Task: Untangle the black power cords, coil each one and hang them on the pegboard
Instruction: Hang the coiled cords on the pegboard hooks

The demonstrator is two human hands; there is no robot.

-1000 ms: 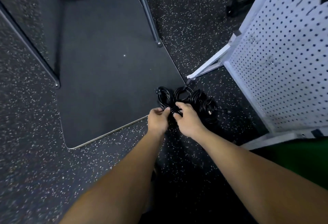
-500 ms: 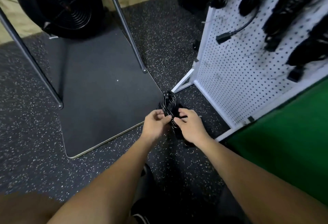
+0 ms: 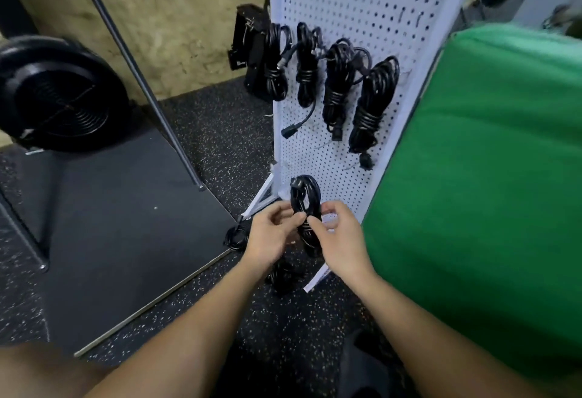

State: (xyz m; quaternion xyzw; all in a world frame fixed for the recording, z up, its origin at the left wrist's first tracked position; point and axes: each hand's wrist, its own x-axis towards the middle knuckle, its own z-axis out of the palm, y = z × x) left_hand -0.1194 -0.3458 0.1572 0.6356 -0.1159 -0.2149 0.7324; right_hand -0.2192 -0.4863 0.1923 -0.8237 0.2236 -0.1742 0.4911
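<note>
I hold a coiled black power cord upright in front of the lower part of the white pegboard. My left hand pinches the coil's middle from the left, and my right hand pinches it from the right. The coil's loop stands above my fingers and its lower end hangs below them. Several coiled black cords hang in a row on the pegboard higher up. More black cord lies on the floor by the pegboard's foot, partly hidden by my left hand.
A green padded block stands right of the pegboard. A black floor fan sits at the left on a dark mat, with thin metal stand legs across it. A black box leans on the wooden wall.
Both hands lifted the coiled cord off the floor and up in front of the pegboard. The view tilted up, bringing the hung cords into sight.
</note>
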